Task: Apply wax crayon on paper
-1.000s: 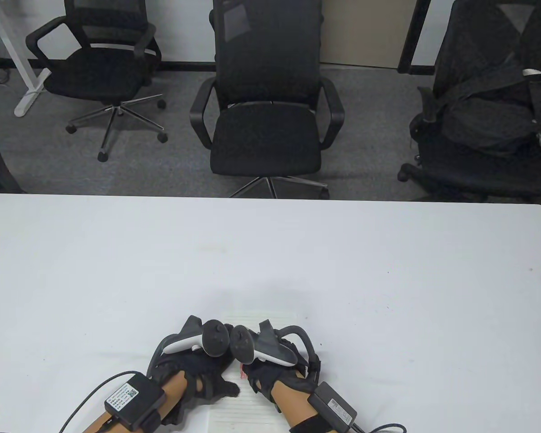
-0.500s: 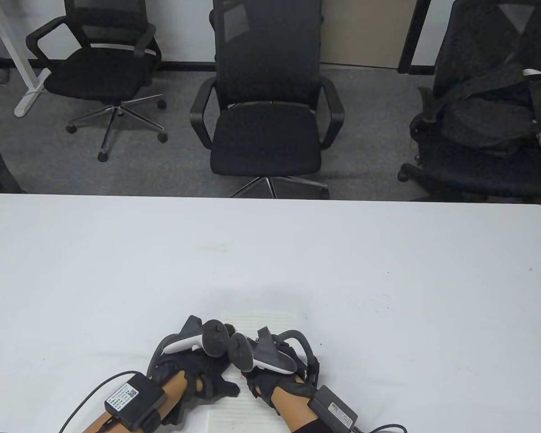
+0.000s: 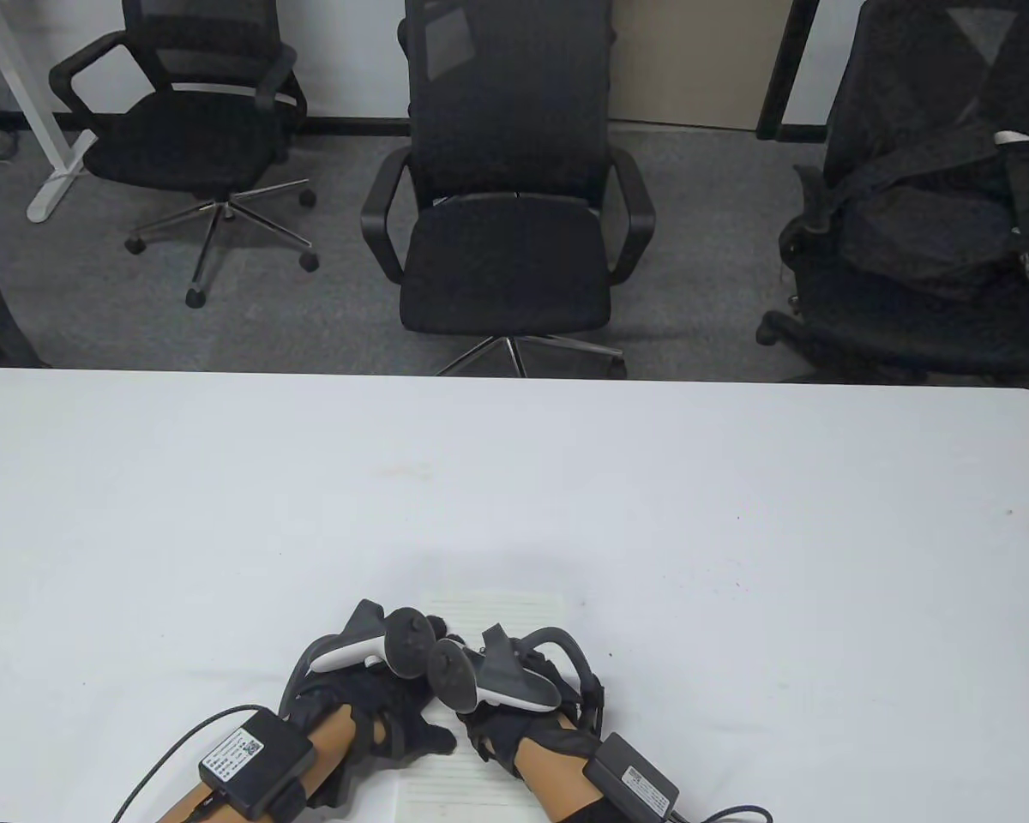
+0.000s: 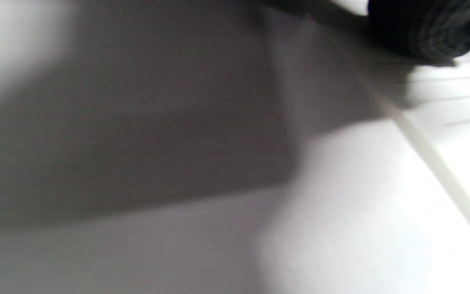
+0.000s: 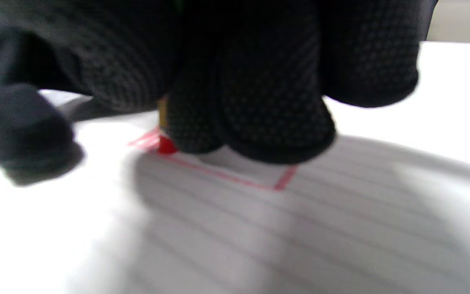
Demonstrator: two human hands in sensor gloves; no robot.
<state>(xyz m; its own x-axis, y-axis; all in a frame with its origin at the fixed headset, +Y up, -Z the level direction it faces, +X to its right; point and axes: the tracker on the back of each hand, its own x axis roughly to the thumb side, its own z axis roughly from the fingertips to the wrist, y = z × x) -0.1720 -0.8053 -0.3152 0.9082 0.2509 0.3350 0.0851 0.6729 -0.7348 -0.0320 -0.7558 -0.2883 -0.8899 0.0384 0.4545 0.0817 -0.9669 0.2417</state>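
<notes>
While my right hand (image 5: 235, 81) pinches the red crayon (image 5: 165, 143), tip on lined paper (image 5: 300, 228), left hand (image 3: 386, 711) flat on sheet, red lines only in right wrist view.

The table (image 3: 737, 480) has a smooth, matt white top. The paper (image 5: 341, 228) lying on it is matt white sheet, ruled with fine grey lines. The crayon (image 5: 165, 145) shows a waxy red tip touching the paper. Right hand (image 3: 514, 729) and left hand (image 3: 377, 711) wear black knit cloth gloves; the right fingertips (image 5: 276, 122) carry a raised dot texture. Behind the table, the middle chair (image 3: 506, 171) has black mesh cloth and a glossy metal base.
</notes>
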